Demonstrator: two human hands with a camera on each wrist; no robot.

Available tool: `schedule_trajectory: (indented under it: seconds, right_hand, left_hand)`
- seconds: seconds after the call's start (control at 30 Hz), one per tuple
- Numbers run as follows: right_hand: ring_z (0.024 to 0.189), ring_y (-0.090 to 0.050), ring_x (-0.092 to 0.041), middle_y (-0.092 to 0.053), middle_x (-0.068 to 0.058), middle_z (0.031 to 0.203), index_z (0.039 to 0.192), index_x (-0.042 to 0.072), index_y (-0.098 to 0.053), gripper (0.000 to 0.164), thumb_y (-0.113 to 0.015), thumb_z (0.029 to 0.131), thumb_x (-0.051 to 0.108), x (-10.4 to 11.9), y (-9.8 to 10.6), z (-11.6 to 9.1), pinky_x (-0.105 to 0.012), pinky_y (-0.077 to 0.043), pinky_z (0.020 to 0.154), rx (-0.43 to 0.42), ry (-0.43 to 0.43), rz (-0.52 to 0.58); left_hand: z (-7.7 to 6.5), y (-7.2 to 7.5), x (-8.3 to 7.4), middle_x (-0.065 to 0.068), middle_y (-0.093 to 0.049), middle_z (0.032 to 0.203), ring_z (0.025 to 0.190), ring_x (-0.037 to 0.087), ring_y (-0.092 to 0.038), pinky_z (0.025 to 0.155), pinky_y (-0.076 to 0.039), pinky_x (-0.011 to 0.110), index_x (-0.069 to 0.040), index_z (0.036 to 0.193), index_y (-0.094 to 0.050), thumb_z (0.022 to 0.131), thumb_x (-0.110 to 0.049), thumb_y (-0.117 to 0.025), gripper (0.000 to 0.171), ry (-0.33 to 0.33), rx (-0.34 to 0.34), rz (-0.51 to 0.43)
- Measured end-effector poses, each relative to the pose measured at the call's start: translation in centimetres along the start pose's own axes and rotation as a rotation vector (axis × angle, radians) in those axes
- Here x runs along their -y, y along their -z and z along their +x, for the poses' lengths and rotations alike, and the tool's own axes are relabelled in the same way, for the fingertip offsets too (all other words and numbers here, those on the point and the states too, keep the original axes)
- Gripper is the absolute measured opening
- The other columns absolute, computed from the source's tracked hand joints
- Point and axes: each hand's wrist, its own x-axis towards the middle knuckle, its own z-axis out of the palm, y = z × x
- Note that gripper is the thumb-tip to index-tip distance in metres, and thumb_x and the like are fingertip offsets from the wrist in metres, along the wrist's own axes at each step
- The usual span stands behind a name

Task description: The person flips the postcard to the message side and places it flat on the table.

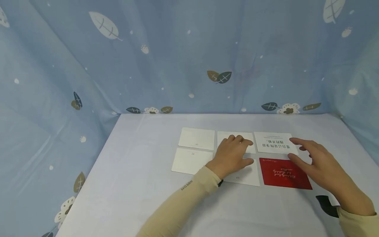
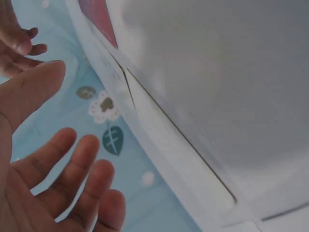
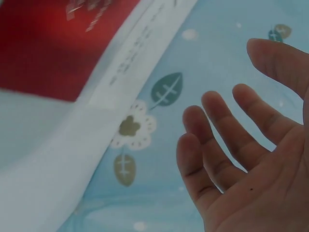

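Note:
Several cards lie flat in two rows on the white tabletop. My left hand (image 1: 232, 154) hovers over the middle column, partly hiding an upper white card (image 1: 222, 136) and a lower white card (image 1: 245, 175). Its fingers are spread and loosely bent, holding nothing, as the left wrist view also shows. To the right, my right hand (image 1: 322, 164) is beside a white card with black printed characters (image 1: 273, 143) and a red card with pale lettering (image 1: 279, 173). Thumb and fingers stand apart with nothing between them; whether a fingertip touches a card, I cannot tell.
At the left of the rows lie an upper white card (image 1: 196, 139) and a lower white card (image 1: 190, 161). Blue leaf-patterned cloth (image 1: 177, 65) hangs behind and beside the white table surface (image 1: 133, 184).

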Motion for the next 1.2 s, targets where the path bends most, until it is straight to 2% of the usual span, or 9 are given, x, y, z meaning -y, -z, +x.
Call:
schedule_trajectory:
  seconds: [0.13,0.23,0.5,0.63,0.83,1.03,1.2]
  right_hand:
    - [0.11,-0.046,-0.053,-0.048,-0.035,0.134,0.146,0.0,-0.046,0.075,-0.082,0.086,0.026,-1.2,-0.2,-0.5,-0.074,-0.047,0.078,0.047,-0.017,-0.009]
    - [0.112,-0.043,-0.056,-0.047,-0.037,0.135,0.147,-0.002,-0.045,0.076,-0.082,0.086,0.027,-1.9,-0.4,-0.9,-0.076,-0.045,0.079,0.082,-0.033,-0.015]
    - [0.106,-0.041,-0.055,-0.044,-0.037,0.135,0.147,-0.003,-0.041,0.079,-0.082,0.086,0.025,-3.2,-1.0,-1.8,-0.064,-0.055,0.066,0.115,-0.079,-0.01]
    - [0.107,-0.04,-0.055,-0.043,-0.037,0.136,0.148,-0.005,-0.039,0.084,-0.085,0.083,0.022,-3.7,-1.2,-1.9,-0.064,-0.055,0.067,0.122,-0.088,0.007]
    - [0.109,-0.035,-0.057,-0.042,-0.037,0.136,0.15,-0.005,-0.033,0.096,-0.087,0.08,0.031,-4.4,-1.6,-2.2,-0.063,-0.054,0.067,0.169,-0.104,0.023]
    - [0.11,-0.038,-0.055,-0.043,-0.036,0.137,0.148,-0.007,-0.035,0.097,-0.088,0.078,0.037,-5.1,-1.6,-2.3,-0.067,-0.051,0.075,0.257,-0.098,0.021]
    - [0.11,-0.04,-0.05,-0.044,-0.034,0.138,0.147,-0.006,-0.038,0.093,-0.088,0.079,0.034,-5.9,-1.6,-2.6,-0.069,-0.048,0.078,0.277,-0.079,0.034]
  left_hand:
    - [0.1,-0.3,-0.7,-0.007,-0.063,0.125,0.108,0.013,-0.054,0.086,-0.045,0.028,-0.025,0.135,-0.064,0.091,-0.047,-0.073,0.05,-0.028,-0.011,0.0]
    - [0.2,-0.6,-1.1,-0.007,-0.062,0.125,0.108,0.013,-0.053,0.088,-0.045,0.027,-0.026,0.136,-0.064,0.091,-0.047,-0.073,0.05,-0.034,0.007,0.007]
    - [0.6,-1.3,-2.1,-0.009,-0.061,0.127,0.109,0.011,-0.051,0.09,-0.043,0.026,-0.029,0.137,-0.063,0.09,-0.053,-0.073,0.054,-0.049,0.067,0.024]
    - [0.6,-1.7,-2.5,-0.009,-0.061,0.127,0.109,0.012,-0.051,0.091,-0.043,0.027,-0.028,0.138,-0.062,0.087,-0.059,-0.072,0.06,-0.039,0.112,0.06]
    - [0.9,-2.3,-3.3,-0.009,-0.057,0.129,0.112,0.011,-0.046,0.094,-0.041,0.027,-0.028,0.14,-0.058,0.084,-0.068,-0.069,0.07,-0.037,0.202,0.085]
    - [1.5,-2.8,-4.0,-0.01,-0.057,0.127,0.106,0.009,-0.043,0.091,-0.04,0.024,-0.028,0.14,-0.057,0.084,-0.067,-0.07,0.069,-0.076,0.209,0.077]
    - [2.1,-3.4,-4.0,-0.011,-0.057,0.124,0.1,0.008,-0.04,0.085,-0.039,0.02,-0.028,0.143,-0.054,0.084,-0.069,-0.068,0.074,-0.116,0.205,0.093]
